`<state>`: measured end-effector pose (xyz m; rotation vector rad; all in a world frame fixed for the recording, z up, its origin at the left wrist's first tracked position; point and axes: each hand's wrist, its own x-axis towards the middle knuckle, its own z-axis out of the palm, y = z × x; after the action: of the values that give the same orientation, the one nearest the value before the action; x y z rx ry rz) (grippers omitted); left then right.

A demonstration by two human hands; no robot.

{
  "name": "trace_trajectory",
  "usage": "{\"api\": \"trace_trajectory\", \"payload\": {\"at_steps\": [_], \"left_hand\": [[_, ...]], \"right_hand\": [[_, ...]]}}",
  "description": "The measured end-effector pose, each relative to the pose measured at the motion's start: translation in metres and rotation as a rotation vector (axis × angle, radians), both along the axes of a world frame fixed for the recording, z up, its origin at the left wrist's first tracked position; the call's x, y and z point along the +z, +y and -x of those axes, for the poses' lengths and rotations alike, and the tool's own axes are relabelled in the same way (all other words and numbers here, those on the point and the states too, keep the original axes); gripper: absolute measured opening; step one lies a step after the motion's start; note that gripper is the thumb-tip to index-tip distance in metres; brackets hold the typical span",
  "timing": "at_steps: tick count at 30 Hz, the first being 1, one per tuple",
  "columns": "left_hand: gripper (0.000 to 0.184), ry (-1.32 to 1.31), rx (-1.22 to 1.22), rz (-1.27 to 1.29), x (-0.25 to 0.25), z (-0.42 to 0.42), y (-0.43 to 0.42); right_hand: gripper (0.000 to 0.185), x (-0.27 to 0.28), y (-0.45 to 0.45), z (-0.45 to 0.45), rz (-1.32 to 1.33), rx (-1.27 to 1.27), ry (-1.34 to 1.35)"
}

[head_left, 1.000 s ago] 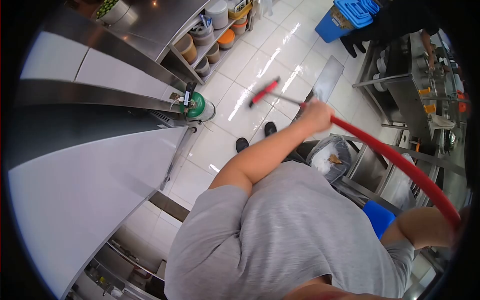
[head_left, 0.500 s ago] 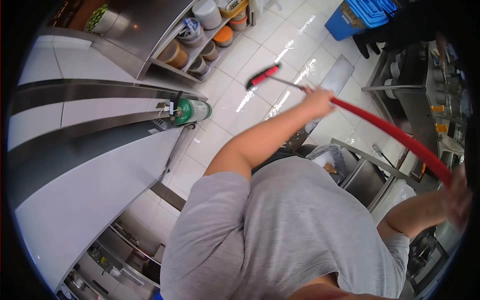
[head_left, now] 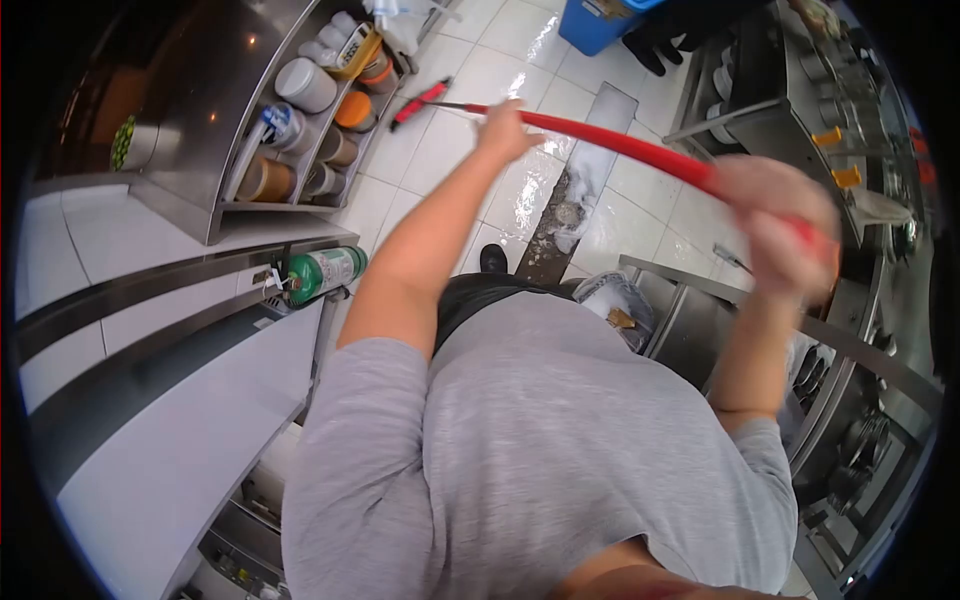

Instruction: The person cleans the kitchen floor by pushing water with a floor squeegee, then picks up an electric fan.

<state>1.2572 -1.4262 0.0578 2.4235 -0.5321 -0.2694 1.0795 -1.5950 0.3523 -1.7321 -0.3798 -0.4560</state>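
Note:
A long-handled broom [head_left: 620, 143] with a red handle stretches across the view. Its red and black brush head [head_left: 420, 104] rests on the wet tiled floor beside the low shelf. My left hand [head_left: 503, 130] is around the lower part of the handle, thumb standing away from it. Near the handle's upper end, my right hand [head_left: 785, 230] grips it; motion smears its fingers.
Shelves with tubs [head_left: 306, 84] stand at the left, near a green gas cylinder [head_left: 325, 272]. Ahead are a floor drain channel [head_left: 590, 165], a blue bin [head_left: 600, 25] and another person's dark shoes [head_left: 645, 52]. A lined waste bin [head_left: 615, 300] sits close to my body.
The brush head has moved left across the floor towards the shelf. My left hand has gone left and forward; my right hand has come inward and forward with the handle.

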Motion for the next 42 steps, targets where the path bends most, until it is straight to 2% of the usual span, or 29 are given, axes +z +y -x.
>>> {"api": "trace_trajectory", "payload": {"at_steps": [1,3,4,5,7,8,10,12,15,16,19,20,21,23,25,28,30,34,36,37,42], "left_hand": [[0.064,0.090,0.050,-0.152,-0.001,-0.005,0.006],[0.070,0.214,-0.003,-0.222,-0.007,-0.018,0.014],[0.058,0.067,-0.043,-0.174,-0.013,-0.013,0.008],[0.054,0.117,-0.150,-0.142,-0.006,0.001,-0.002],[0.046,0.201,-0.358,-0.074,0.025,0.030,-0.040],[0.040,0.173,-0.427,0.023,0.032,0.052,-0.061],[0.030,0.157,-0.563,0.145,0.055,0.103,-0.096],[0.025,0.126,-0.720,0.177,0.076,0.137,-0.124],[0.021,-0.095,-0.887,0.275,0.084,0.157,-0.131],[0.020,-0.178,-0.927,0.324,0.084,0.160,-0.135],[0.017,-0.190,-0.839,0.192,0.100,0.145,-0.139],[0.014,-0.155,-0.764,0.190,0.089,0.130,-0.143],[0.012,-0.123,-0.686,0.186,0.072,0.109,-0.149],[0.012,0.002,-0.510,0.245,0.016,0.071,-0.152],[0.014,0.034,-0.504,0.042,-0.015,0.048,-0.136],[0.017,-0.008,-0.706,0.102,-0.011,0.074,-0.126],[0.016,0.105,-0.763,0.197,0.000,0.120,-0.135],[0.021,0.301,-0.928,0.342,0.073,0.186,-0.141],[0.030,0.164,-0.909,0.558,0.078,0.223,-0.143],[0.030,0.196,-0.910,0.670,0.088,0.234,-0.138],[0.027,0.307,-0.869,0.745,0.073,0.258,-0.148]], "right_hand": [[0.016,-0.036,0.003,-0.011,-0.125,0.190,0.052],[0.019,-0.043,0.006,-0.011,-0.117,0.293,0.093],[0.019,-0.031,-0.003,-0.010,-0.125,0.298,0.053],[0.015,-0.016,-0.019,-0.003,-0.090,0.296,0.058],[0.013,0.016,-0.052,0.020,-0.190,0.288,0.003],[0.011,0.038,-0.072,0.036,-0.168,0.291,-0.023],[0.015,0.071,-0.107,0.082,-0.230,0.146,-0.055],[0.027,0.104,-0.103,0.100,-0.224,0.286,-0.086],[0.028,0.126,-0.091,0.135,-0.179,0.240,-0.135],[0.029,0.120,-0.073,0.143,-0.228,0.094,-0.353],[0.022,0.120,-0.099,0.169,-0.049,0.279,-0.268],[0.018,0.110,-0.095,0.167,-0.019,0.200,-0.226],[0.015,0.088,-0.086,0.158,-0.035,0.014,-0.172],[0.009,0.030,-0.055,0.130,-0.111,-0.265,-0.061],[0.005,-0.022,-0.012,0.107,-0.218,-0.400,-0.029],[0.007,-0.006,-0.018,0.134,-0.196,-0.351,-0.068],[0.018,0.035,-0.028,0.168,-0.204,-0.388,0.008],[0.021,0.103,-0.053,0.240,-0.067,-0.401,-0.060],[0.020,0.122,-0.041,0.234,0.008,-0.344,-0.051],[0.020,0.125,-0.031,0.223,0.038,-0.311,-0.042],[0.019,0.119,0.013,0.171,0.158,-0.224,0.016]]}}
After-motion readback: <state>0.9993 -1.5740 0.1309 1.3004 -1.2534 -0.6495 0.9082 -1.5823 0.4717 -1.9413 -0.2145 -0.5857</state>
